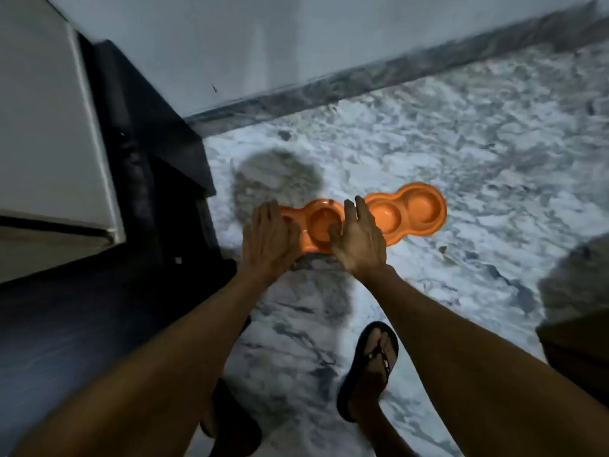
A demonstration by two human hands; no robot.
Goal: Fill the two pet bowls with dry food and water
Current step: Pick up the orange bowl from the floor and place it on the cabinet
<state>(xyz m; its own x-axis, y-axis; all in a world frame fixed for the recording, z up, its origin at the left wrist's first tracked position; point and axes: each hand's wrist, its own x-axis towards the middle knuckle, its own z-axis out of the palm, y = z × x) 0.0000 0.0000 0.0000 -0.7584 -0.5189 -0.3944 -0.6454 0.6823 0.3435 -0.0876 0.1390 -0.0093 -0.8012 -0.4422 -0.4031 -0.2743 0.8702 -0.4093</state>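
Figure: A white-and-grey marbled floor is shown, bounded at the top by a dark skirting strip beneath a pale wall. At left, a dark cabinet is seen beside a white panel. A dark sandal is planted on the floor.

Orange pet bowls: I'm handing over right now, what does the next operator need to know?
Left hand rests on the near dish's left end, fingers straight.
Right hand is at its right end, thumb in a well; grip unclear.
The second dish lies just right of it on the marble floor.
Done: nothing visible; the wells that show look empty, with no food or water in sight.
Left: fill both.
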